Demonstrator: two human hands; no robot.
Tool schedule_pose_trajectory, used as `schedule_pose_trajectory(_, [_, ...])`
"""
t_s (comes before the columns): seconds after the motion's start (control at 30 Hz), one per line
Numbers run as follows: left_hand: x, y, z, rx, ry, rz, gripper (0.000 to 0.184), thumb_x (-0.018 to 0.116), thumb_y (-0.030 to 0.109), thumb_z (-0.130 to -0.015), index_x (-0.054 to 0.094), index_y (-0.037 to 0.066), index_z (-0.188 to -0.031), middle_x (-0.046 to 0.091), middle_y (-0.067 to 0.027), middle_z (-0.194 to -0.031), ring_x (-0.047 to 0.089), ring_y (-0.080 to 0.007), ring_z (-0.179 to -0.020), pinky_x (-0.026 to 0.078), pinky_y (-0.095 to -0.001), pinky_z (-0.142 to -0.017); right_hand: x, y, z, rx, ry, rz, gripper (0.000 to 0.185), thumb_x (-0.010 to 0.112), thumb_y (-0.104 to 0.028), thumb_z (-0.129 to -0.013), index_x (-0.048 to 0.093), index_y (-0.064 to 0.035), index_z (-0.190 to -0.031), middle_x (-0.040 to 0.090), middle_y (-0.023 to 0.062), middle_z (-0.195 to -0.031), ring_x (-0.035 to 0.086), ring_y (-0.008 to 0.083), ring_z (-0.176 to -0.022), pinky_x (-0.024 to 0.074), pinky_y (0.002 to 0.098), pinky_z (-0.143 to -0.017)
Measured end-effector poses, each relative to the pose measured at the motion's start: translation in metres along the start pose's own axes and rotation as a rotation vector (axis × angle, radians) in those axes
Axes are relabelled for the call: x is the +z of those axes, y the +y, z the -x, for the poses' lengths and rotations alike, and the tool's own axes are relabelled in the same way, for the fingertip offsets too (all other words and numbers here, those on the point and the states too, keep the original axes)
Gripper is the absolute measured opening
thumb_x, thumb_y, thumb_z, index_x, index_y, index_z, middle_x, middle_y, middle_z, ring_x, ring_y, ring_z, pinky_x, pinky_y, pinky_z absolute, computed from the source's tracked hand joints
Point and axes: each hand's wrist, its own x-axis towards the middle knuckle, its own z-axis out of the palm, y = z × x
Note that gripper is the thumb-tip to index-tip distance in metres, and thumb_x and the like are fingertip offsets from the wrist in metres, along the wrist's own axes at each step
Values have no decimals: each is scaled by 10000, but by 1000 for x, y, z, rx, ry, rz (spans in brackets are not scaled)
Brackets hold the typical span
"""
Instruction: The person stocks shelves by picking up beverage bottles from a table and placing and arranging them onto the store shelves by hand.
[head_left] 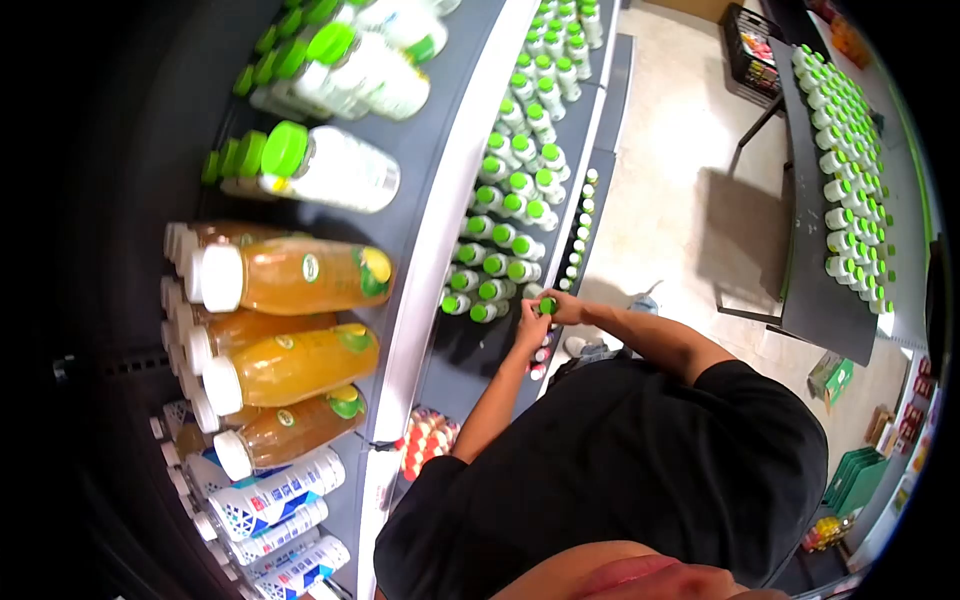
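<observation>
A bottle with a green cap (547, 305) is between my two hands, at the front of the middle shelf. My left hand (533, 322) closes around it from the left. From the right, the fingers of my right hand (567, 307) also close on it, near the cap. Most of the bottle's body is hidden by the hands. Just beyond them, rows of white bottles with green caps (515, 206) stand upright on the shelf.
Juice bottles with white caps (310, 278) fill the upper shelf at left, beside blue-and-white bottles (275, 495). A dark table (812, 290) at right bears many green-capped bottles. A black crate (752, 55) sits on the floor behind, and a green box (832, 378) lies nearer.
</observation>
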Motion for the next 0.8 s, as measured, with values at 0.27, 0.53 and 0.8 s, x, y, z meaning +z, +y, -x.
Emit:
schedule_pose_trajectory(0.27, [68, 126, -14, 328, -492, 50, 349, 650, 183, -922, 468, 56, -1191, 667, -122, -836, 681, -197, -726, 523, -346, -661, -127, -35, 147, 153, 26, -361, 629, 711, -166, -856, 403, -155, -1405, 680, 55, -1079, 617, 108, -923, 472, 272, -727])
schedule_pose_trajectory(0.53, [159, 320, -27, 834, -659, -266, 358, 711, 130, -825, 634, 74, -1171, 587, -144, -1140, 606, -266, -1093, 483, -373, -955, -238, -49, 280, -47, 380, -665, 780, 481, 37, -731, 315, -142, -1472, 658, 166, -1149, 613, 140, -902, 431, 284, -662])
schedule_pose_trajectory(0.8, [260, 414, -70, 723, -1177, 110, 607, 647, 253, -912, 437, 124, -1467, 401, -153, -1497, 392, -271, -1381, 312, -421, -1132, -320, -97, 359, -270, 623, -919, 714, 438, -9, -789, 302, -149, -1476, 529, 134, -1350, 596, 222, -1217, 467, 253, -881])
